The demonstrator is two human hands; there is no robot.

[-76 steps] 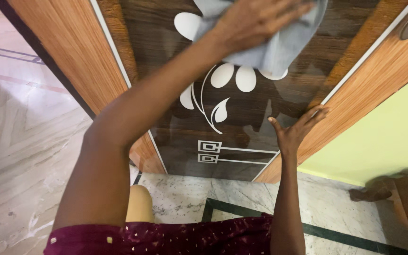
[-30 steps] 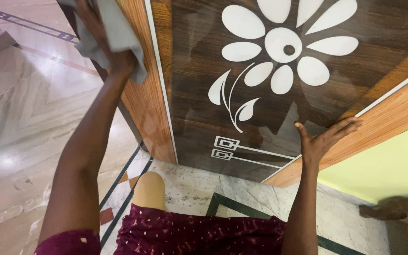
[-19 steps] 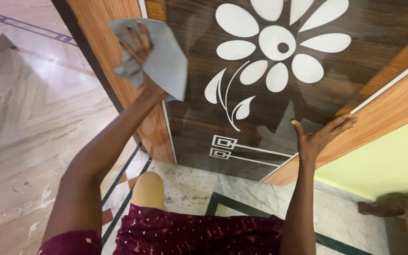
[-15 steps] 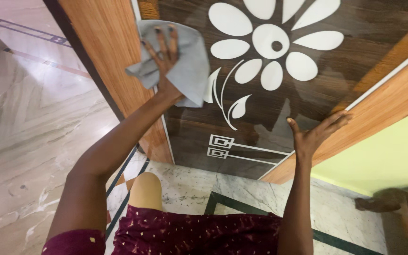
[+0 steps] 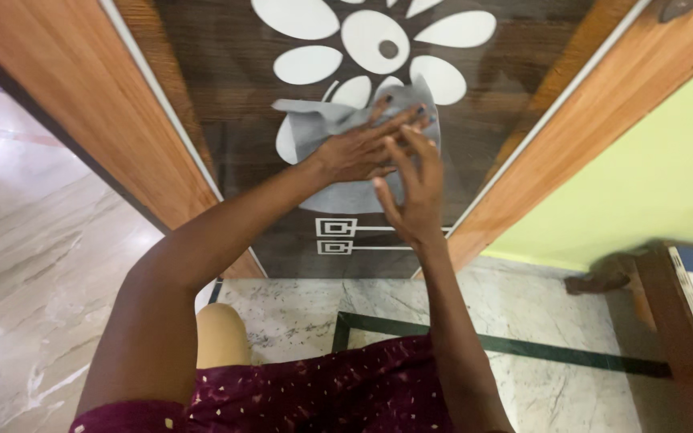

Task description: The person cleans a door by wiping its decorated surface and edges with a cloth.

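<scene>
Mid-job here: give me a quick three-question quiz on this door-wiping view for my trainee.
1. True or false: the grey cloth lies pressed on the dark door panel.
2. Which hand spreads flat on the cloth: A) left hand B) right hand?
3. What white design on the panel does the cloth partly cover?

Key:
1. True; it lies on the panel, not on the orange wood frame.
2. A; the right hand reaches in from below, its fingers at the cloth's lower right part.
3. The white flower inlay, over its lower petals and stem.
</scene>
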